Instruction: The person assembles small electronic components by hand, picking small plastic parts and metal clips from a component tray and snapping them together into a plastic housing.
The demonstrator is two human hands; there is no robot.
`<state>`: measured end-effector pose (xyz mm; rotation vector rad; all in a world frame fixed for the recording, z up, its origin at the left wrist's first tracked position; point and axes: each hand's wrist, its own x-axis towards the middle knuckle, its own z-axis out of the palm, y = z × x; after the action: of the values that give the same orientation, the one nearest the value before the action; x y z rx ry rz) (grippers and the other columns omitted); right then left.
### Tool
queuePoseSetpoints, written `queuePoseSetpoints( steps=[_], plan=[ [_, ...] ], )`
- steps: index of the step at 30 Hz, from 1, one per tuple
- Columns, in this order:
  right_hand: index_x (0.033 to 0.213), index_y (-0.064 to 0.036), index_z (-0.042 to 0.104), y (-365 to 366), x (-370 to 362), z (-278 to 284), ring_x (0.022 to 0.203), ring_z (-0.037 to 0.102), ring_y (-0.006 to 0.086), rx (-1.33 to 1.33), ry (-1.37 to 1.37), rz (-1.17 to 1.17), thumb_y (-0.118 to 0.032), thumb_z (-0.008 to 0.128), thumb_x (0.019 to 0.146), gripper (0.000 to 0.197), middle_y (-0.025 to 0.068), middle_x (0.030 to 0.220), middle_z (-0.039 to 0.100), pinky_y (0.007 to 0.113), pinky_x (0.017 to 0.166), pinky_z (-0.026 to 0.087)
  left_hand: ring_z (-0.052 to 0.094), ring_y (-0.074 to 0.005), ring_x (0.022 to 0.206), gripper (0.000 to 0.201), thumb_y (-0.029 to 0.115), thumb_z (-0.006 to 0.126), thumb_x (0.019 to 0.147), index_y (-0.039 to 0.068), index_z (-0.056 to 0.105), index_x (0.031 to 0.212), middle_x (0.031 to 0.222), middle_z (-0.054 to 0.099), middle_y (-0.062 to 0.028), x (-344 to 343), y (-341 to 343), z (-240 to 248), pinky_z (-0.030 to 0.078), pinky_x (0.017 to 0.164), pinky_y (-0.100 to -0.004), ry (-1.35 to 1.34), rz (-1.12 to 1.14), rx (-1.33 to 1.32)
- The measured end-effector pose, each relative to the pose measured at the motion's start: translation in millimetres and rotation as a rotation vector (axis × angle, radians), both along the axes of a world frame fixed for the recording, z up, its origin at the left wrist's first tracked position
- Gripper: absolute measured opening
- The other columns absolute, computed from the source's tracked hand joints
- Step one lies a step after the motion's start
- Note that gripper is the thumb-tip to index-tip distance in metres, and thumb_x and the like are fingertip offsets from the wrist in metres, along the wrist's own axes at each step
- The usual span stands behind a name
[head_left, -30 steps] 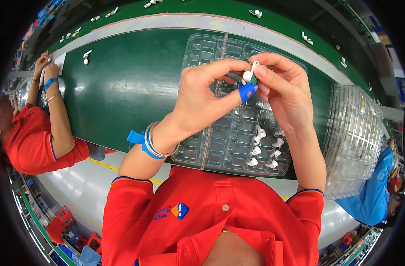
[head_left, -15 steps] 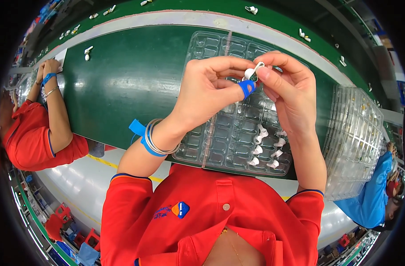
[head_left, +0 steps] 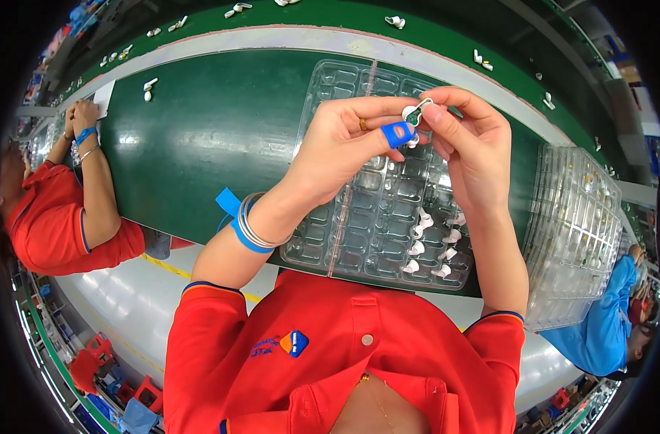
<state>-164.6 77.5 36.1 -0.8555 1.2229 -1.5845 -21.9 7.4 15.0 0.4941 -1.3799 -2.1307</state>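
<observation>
Between my two hands, above a clear plastic tray (head_left: pixel 360 239), is a small white earbud (head_left: pixel 419 111) with a thin curved ear hook. My left hand (head_left: pixel 337 141) pinches its rounded end between fingers and a thumb wearing a blue finger cover. My right hand (head_left: pixel 471 137) pinches the hook's upper end between thumb and forefinger. A white bit (head_left: pixel 412 142) shows just below the left thumb; whether it belongs to the same earbud I cannot tell. Several similar white pieces (head_left: pixel 422 220) sit in the tray's near right compartments, while many other compartments hold nothing.
A stack of clear trays (head_left: pixel 572 239) stands at my right. Beyond the table's pale rail (head_left: pixel 272 40), a green belt (head_left: pixel 330 16) carries scattered white pieces. Another white piece (head_left: pixel 149 90) lies on the green tabletop (head_left: pixel 200 137). Co-workers in red (head_left: pixel 62 217) and blue (head_left: pixel 594 311) sit on either side.
My left thumb has shifted slightly at the earbud, and a white bit now shows below it. Both hands keep their grip. The pieces on the belt have moved left.
</observation>
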Motion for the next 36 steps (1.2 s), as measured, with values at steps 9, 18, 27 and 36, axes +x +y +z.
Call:
queuePoseSetpoints(
  steps=[9,18,27,36],
  plan=[
    [0.093,0.0034,0.059,-3,-7,5,0.058,0.044,0.002,-0.071,0.19,-0.072,-0.003,0.06,0.077,0.018,0.0032,0.081,0.058,0.015,0.047,0.029,0.059,-0.01,0.08,0.025,0.005,0.054,0.08,-0.003,0.058,0.103,0.09,0.063,-0.0081,-6,-25,12,0.046,0.063,-0.0208,-0.074,0.034,-0.148],
    [0.085,0.001,0.063,-21,-75,-20,0.062,0.05,0.0074,0.028,0.84,-0.265,-0.01,0.061,0.076,0.014,0.0039,0.083,0.059,0.021,0.057,0.041,0.058,-0.0306,0.083,0.039,0.004,0.045,0.076,0.01,0.054,0.114,0.088,0.06,-0.0172,-18,-181,-49,0.044,0.075,-0.0355,-0.849,0.58,-1.196],
    [0.095,-0.0064,0.062,-73,-221,-52,0.087,0.057,0.032,0.471,1.606,-0.722,-0.014,0.052,0.078,0.021,0.018,0.091,0.06,0.039,0.076,0.046,0.041,-0.0321,0.115,0.045,-0.002,0.046,0.071,0.008,0.052,0.114,0.122,0.046,-0.0171,-2,-123,-10,0.033,0.096,-0.0363,-0.611,0.389,-1.299],
    [0.091,-0.0121,0.064,-104,-240,-84,0.078,0.06,0.0332,0.567,1.921,-0.504,-0.014,0.05,0.078,0.02,0.0151,0.085,0.062,0.041,0.069,0.048,0.055,-0.0288,0.09,0.022,0.0,0.053,0.068,0.002,0.06,0.088,0.089,0.06,-0.0117,-17,-18,16,0.044,0.079,-0.0368,-0.291,-0.048,-1.212]
  ],
)
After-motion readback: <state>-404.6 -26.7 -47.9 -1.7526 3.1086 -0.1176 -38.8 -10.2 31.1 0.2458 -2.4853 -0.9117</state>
